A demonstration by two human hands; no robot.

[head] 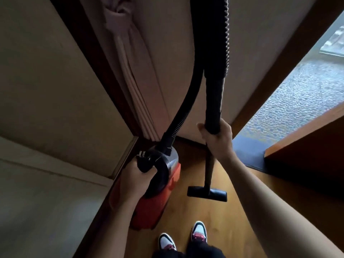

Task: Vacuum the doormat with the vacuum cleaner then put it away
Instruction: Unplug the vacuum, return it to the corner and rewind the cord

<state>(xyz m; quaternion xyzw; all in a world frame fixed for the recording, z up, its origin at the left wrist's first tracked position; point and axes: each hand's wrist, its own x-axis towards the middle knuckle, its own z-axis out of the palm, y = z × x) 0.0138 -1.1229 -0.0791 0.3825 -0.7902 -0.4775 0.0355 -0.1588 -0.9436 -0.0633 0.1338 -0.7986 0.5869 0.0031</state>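
A red and black canister vacuum cleaner (163, 185) hangs low at the left over the wooden floor, carried by its black top handle in my left hand (134, 180). A power plug (141, 155) sticks up beside that hand. Its ribbed black hose (188, 101) loops up out of the frame and back down into the black wand (214, 101). My right hand (216, 139) grips the wand upright. The flat black floor nozzle (207, 194) hangs at the wand's lower end, just above the floor. A dark doormat (247, 154) lies at the doorway on the right.
A tied-back curtain (130, 58) hangs against the wall ahead. Light walls and a dark frame close off the left. On the right an open wooden door (305, 144) gives onto pebbled ground outside (297, 94). My two sneakers (182, 237) stand on the wooden floor.
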